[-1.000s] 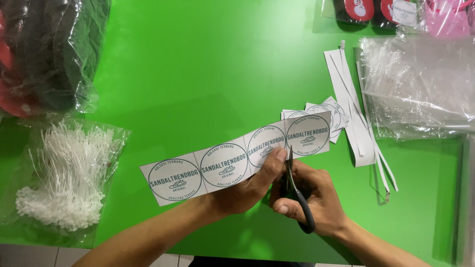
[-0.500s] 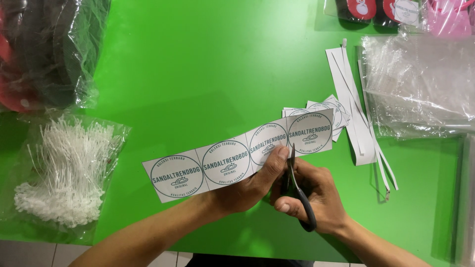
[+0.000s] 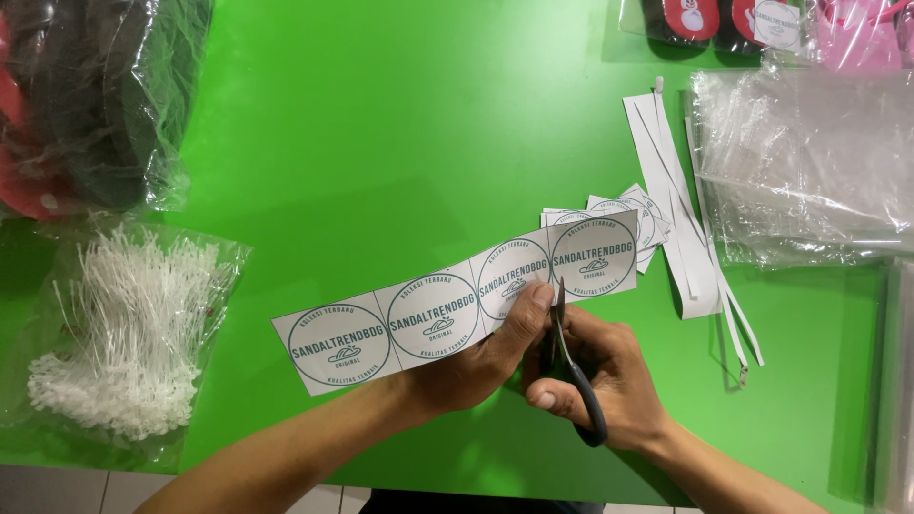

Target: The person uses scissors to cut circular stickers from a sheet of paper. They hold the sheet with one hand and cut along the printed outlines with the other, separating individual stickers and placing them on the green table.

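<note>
We are pinching the label strip [image 3: 457, 300] flat with our left hand [image 3: 476, 357] at frame centre, steadying it; our right hand [image 3: 600, 385] is closing its grip around the scissors [image 3: 571, 366].

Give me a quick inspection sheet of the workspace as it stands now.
Surface: green table, bare in the middle.
Job's things: paper strip of four round printed labels; scissors at its lower edge, between the third and fourth label; small pile of cut labels behind the strip.
Clutter: white offcut strips; bag of white plastic fasteners; bag of dark goods top left; clear plastic bags at right; packaged items top right.
Grips: left hand pinches the strip with its thumb on top; right hand works the scissors.
Cables: nothing seen.
Surroundings: tiled floor below the table's near edge.
</note>
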